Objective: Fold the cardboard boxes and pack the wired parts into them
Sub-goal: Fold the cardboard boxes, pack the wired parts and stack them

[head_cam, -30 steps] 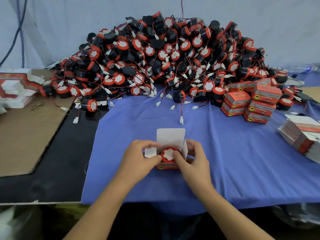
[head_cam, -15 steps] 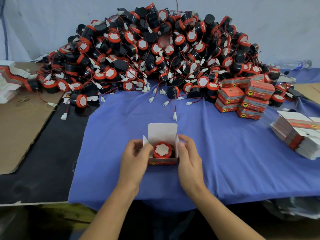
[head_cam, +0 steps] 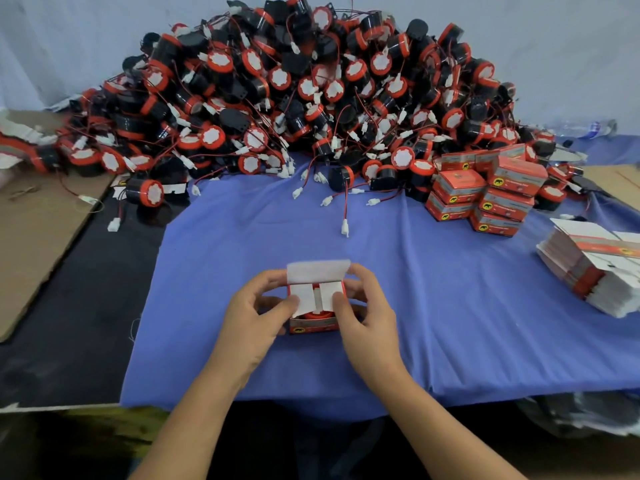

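Left hand (head_cam: 252, 320), right hand (head_cam: 370, 323) around box (head_cam: 313, 328)

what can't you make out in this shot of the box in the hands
Head view only:
wired part in the box: mostly hidden under the two folded side flaps; its wire is unseen.
lid flap: blurred.
print on the packed boxes: too small to read.
stack of flat boxes: cut off by the right edge.
left hand and right hand: fingertips hidden behind the box.
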The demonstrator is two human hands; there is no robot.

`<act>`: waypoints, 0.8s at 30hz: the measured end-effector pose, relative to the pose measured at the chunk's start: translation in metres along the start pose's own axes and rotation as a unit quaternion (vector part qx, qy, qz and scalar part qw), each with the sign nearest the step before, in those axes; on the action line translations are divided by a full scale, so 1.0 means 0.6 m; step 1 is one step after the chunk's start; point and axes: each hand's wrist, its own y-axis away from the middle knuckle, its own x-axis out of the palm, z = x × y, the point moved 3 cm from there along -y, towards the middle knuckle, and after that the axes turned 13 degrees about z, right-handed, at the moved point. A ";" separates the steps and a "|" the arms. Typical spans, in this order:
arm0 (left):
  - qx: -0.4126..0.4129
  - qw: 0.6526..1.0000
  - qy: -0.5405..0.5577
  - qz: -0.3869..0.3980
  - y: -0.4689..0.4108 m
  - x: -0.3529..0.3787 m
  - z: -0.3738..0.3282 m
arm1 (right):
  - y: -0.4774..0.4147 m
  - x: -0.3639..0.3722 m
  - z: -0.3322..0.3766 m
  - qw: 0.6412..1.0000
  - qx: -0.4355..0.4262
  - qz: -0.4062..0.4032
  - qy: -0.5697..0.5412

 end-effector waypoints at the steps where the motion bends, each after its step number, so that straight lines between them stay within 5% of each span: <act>1: 0.002 1.000 -0.002 -0.004 0.003 0.000 0.002 | 0.000 -0.001 0.000 1.000 -0.005 0.000 0.003; 10: 0.026 0.996 -0.070 0.039 0.025 -0.009 0.007 | 0.004 -0.001 -0.007 0.998 0.020 0.049 -0.037; 24: 0.103 0.959 -0.258 -0.054 0.035 -0.008 0.003 | 0.006 0.005 -0.005 0.997 -0.051 0.051 -0.035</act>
